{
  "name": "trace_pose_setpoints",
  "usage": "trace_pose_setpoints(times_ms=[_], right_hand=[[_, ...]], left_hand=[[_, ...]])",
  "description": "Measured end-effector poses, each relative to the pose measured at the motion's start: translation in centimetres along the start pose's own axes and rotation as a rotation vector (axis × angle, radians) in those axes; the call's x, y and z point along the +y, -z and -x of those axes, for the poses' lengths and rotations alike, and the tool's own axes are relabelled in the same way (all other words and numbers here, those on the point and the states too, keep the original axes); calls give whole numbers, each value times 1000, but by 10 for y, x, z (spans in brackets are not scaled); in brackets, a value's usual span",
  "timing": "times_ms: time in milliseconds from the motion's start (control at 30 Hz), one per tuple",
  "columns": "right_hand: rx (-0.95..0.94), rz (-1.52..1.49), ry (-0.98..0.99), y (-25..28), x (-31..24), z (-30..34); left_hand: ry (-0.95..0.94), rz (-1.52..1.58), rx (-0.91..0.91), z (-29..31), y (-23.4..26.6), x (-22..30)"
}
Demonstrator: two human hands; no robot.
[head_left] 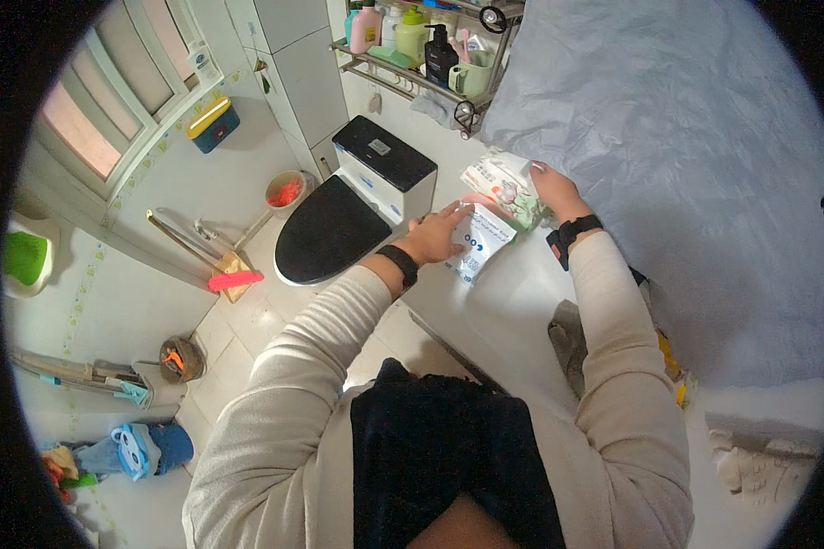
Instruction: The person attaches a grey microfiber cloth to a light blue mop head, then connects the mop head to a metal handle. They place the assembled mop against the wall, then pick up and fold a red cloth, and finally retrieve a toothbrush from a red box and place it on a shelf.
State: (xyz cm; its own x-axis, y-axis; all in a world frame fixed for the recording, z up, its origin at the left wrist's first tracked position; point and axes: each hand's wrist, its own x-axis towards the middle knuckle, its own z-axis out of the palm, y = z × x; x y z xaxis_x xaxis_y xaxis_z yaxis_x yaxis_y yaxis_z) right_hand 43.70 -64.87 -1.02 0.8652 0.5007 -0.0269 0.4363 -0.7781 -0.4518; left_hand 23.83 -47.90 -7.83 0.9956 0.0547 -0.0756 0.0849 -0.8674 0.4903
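Over a white countertop (522,297), my left hand (433,235) grips the left edge of a small white pouch (482,240) with blue print, its thumb lying across the front. My right hand (556,190) is closed on the right side of a larger white and green soft pack (513,194) printed with a flower-like picture. The pouch overlaps the near part of this pack, and a pinkish patch (490,203) shows between them. My right-hand fingers behind the pack are hidden. Dark bands circle both wrists.
A toilet (334,229) with a black lid stands left of the counter. Bottles and a cup (471,75) fill a metal rack (403,84) at the back. A grey-blue sheet (696,183) hangs at right. A grey cloth (568,346) lies near my right forearm; a pink brush (236,280) stands left.
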Motion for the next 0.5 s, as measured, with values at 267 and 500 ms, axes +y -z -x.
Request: trace_pose_setpoints(times_ms=[267, 500], right_hand=[[36, -108, 2, 10, 0, 28], [90, -49, 127, 13, 13, 10]], left_hand=[[24, -28, -67, -4, 5, 2], [-10, -66, -58, -14, 8, 7]])
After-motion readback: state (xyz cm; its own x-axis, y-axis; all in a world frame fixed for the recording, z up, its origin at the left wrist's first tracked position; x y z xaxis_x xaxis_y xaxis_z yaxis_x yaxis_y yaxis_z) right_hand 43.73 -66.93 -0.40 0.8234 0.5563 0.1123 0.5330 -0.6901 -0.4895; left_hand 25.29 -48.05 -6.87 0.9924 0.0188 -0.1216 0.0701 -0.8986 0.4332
